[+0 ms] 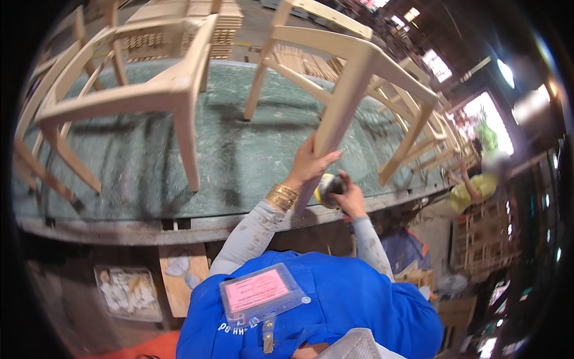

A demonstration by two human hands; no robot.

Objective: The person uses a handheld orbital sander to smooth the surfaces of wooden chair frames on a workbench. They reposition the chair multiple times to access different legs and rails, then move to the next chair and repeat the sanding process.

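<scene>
Pale wood chair frame, unpainted, located at the middle of the green bench, near its front edge. Left hand: closed around the near leg, thumb laid across it. Right hand: wrapped over a round black and yellow hand tool, held just beside the lower part of that leg. Contact between tool and wood cannot be confirmed from this angle.

Progress: the frame is put together, its legs and rails joined. Work on the near leg is judged to be under way. No clear line between treated and untreated wood is visible, so the finished share of this leg cannot be stated. The other legs and the rails have no tool at them; their condition cannot be graded at this distance.

A second chair frame stands to the left, joined and with no hand on it. More chair frames stand along the bench to the right. Whether any of these has been worked over cannot be determined.
</scene>
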